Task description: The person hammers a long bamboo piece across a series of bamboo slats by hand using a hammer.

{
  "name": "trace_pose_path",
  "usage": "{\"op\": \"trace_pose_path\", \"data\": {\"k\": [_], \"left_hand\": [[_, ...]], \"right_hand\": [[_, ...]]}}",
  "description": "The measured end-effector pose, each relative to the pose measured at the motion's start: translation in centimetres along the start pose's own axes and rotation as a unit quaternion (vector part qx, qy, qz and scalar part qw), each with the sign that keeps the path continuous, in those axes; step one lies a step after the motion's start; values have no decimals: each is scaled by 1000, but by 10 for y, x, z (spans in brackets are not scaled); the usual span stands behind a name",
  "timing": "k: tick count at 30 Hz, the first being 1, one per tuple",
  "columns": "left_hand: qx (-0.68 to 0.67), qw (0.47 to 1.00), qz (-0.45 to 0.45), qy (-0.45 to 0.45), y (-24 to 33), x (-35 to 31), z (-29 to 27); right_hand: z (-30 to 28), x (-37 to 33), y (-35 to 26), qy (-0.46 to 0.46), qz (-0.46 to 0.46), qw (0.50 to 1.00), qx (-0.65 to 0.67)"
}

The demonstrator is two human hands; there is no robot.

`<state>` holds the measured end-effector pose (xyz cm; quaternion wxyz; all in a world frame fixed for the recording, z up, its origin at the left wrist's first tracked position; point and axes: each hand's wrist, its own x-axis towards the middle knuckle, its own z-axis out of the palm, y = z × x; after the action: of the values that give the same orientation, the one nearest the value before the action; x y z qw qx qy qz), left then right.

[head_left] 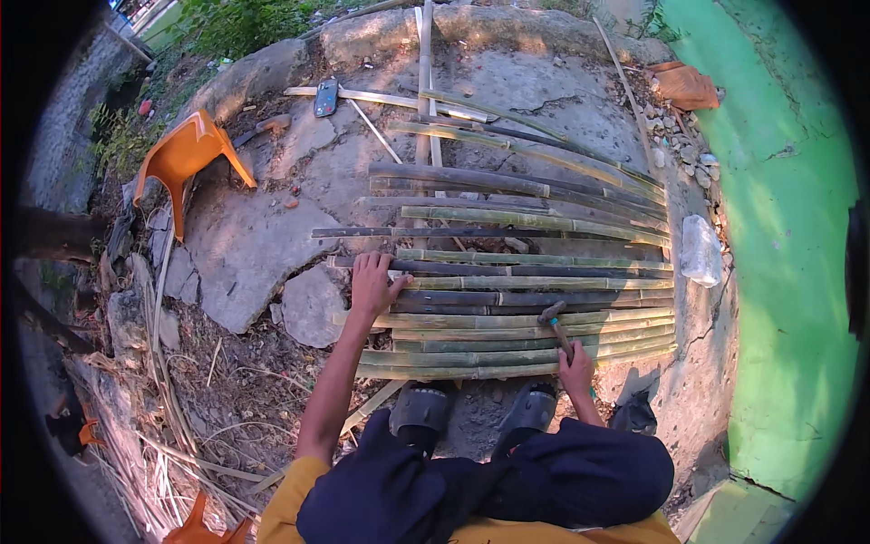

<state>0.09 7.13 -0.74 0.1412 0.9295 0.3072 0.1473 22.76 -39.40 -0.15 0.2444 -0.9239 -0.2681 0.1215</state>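
Note:
Split bamboo slats (535,322), some green and some dark, lie in rows from left to right in front of my feet. Near their left ends, my left hand (370,283) grips a dark bamboo slat, fingers bent over it and thumb toward the right. A hammer (559,334) is in my right hand (576,370), which is closed around its handle above the nearest slats. The hammer's head rests on or just over the slats; I cannot tell whether it touches. Beneath the far slats, a long bamboo pole (423,63) runs away from me.
An orange plastic chair (186,154) lies tipped at the left, near a blade with a handle (263,129). A phone (326,97) lies beyond the slats. On the right are a clear plastic package (700,251), an orange sack (686,85) and stones. Cracked concrete slabs (254,263) make uneven ground.

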Motion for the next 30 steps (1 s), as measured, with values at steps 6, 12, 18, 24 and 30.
{"op": "trace_pose_path", "data": {"k": [6,12,18,24,30], "left_hand": [[2,998,24,-65,2,4,-15],[-34,999,8,-37,-1,0,-14],[-44,999,3,-18,4,-6,-11],[-38,999,0,-17,0,1,-1],[-97,994,-50,5,7,10,7]], "right_hand": [[-3,2,-3,3,-5,1000,-10],[-2,2,-7,10,3,1000,0],[3,0,-4,26,-1,1000,-3],[-3,3,-9,7,16,1000,2],[-4,3,-4,26,11,1000,-5]]}}
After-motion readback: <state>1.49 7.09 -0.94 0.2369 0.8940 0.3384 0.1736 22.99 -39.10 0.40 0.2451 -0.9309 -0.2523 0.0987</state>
